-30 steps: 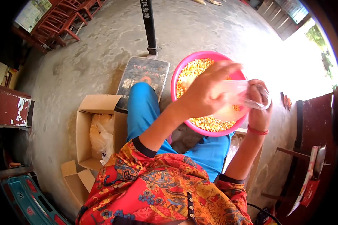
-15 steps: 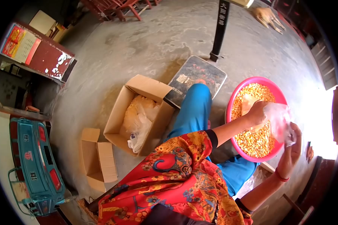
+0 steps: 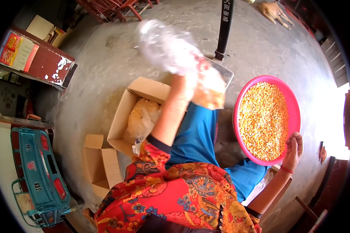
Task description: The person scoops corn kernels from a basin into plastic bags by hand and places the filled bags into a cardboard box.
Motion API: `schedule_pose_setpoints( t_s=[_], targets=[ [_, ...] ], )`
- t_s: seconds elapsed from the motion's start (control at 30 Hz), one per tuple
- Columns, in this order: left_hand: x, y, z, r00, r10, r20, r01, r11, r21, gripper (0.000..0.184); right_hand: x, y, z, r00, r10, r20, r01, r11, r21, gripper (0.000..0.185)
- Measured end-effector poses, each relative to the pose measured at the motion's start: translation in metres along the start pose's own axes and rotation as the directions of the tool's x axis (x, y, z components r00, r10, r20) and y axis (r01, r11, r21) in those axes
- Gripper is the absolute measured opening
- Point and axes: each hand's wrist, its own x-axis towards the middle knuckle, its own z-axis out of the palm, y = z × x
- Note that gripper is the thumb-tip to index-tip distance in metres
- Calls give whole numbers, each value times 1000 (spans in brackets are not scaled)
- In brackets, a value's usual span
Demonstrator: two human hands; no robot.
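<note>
A clear plastic bag [image 3: 163,44] is in my left hand [image 3: 190,79], blurred by motion, above the platform scale and my knee. An orange-tan bundle [image 3: 210,91] hangs at the same hand; its details are smeared. My right hand [image 3: 293,149] is at the right rim of the pink basin [image 3: 295,105], fingertips pressed together; whether anything small is between them is hidden. Yellow corn kernels [image 3: 262,120] fill the basin. Left of my knee, an open cardboard box [image 3: 118,120] holds a plastic bag with yellowish contents [image 3: 142,120].
The platform scale [image 3: 225,72] with its black post [image 3: 224,31] stands ahead. A smaller open box [image 3: 111,163] lies at the left, near a teal plastic item [image 3: 41,171]. Red chairs [image 3: 124,7] and a lying animal [image 3: 274,13] are farther back.
My left hand has swung from over the basin to the left, carrying the clear bag and the orange-tan bundle. My right hand has let go of the bag and stays beside the basin.
</note>
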Motion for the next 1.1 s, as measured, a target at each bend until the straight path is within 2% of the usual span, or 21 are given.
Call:
schedule_pose_setpoints(
  t_s=[0.03, 0.07, 0.1, 0.13, 0.17, 0.2, 0.27, 0.3, 0.37, 0.4, 0.47, 0.5, 0.57, 0.7, 0.77, 0.8, 0.87, 0.93, 1.0, 1.07, 1.1],
  targets=[
    [-7, 15, -12, 993, 40, -112, -27, 993, 112, 16, 1, 3, -3, 1000, 3, 19, -3, 1000, -3, 17],
    [-10, 25, -38, 992, 48, -113, -36, 993, 109, 17, 2, 6, -5, 999, 8, 39, -7, 1000, -7, 17],
    [-17, 35, -59, 984, 102, -148, -67, 972, 223, 20, 3, 8, -6, 999, 19, 31, -19, 1000, -12, 18],
    [-29, 42, -85, 981, 168, -101, -149, 973, 175, 22, 3, 10, -7, 999, 31, 40, -30, 999, -10, 18],
    [-40, 49, -114, 941, 124, -315, -63, 978, 196, 23, 3, 12, -7, 999, 42, 25, -42, 999, -20, 18],
    [-44, 56, -131, 882, 190, -432, -55, 951, 304, 20, 4, 16, -8, 998, 54, 11, -54, 998, -29, 18],
    [-58, 60, -203, 805, 227, -548, -27, 937, 348, 27, 5, 23, -10, 997, 71, 16, -70, 997, -35, 19],
    [-70, 62, -231, 799, 229, -556, -24, 936, 350, 27, 6, 26, -10, 997, 78, 11, -77, 996, -44, 19],
    [-91, 60, -276, 678, 159, -718, 116, 941, 319, 21, 7, 30, -8, 996, 84, 3, -84, 995, -57, 19],
    [-102, 54, -298, 673, 158, -723, 118, 941, 316, 21, 8, 32, -8, 996, 88, 7, -87, 994, -63, 19],
    [-120, 43, -335, 497, 104, -861, 376, 869, 322, 14, 9, 35, -7, 992, 113, 49, -111, 993, -38, 19],
    [-125, 39, -345, 495, 102, -863, 377, 869, 319, 14, 9, 37, -5, 992, 114, 50, -112, 993, -41, 19],
    [-134, 30, -360, 475, 194, -858, 441, 791, 423, 12, 9, 37, -1, 989, 133, 66, -129, 990, -55, 18],
    [-138, 27, -402, 428, 149, -891, 422, 839, 343, 9, 5, 34, 11, 986, 168, 5, -167, 984, -65, 15],
    [-141, 35, -443, 358, 171, -918, 320, 901, 292, 7, 5, 35, 6, 987, 155, 34, -152, 986, -75, 18],
    [-139, 45, -435, 355, 200, -913, 230, 928, 292, 7, 5, 35, 4, 987, 160, 32, -157, 984, -80, 18],
    [-133, 64, -446, 331, 259, -907, 251, 903, 350, 16, 4, 34, 1, 989, 149, 2, -148, 983, -105, 19],
    [-125, 80, -436, 383, 369, -847, 248, 842, 479, 19, 5, 37, 1, 988, 154, 15, -152, 982, -116, 18],
    [-122, 87, -422, 377, 333, -864, 315, 832, 458, 23, 5, 40, 1, 983, 183, 6, -181, 979, -98, 19],
    [-124, 79, -443, 457, 406, -791, 413, 691, 593, 30, 4, 39, 18, 983, 182, -29, -184, 977, -110, 16],
    [-132, 74, -446, 522, 365, -771, 482, 619, 620, 39, 3, 40, 22, 983, 183, -19, -184, 976, -116, 16]
  ],
)
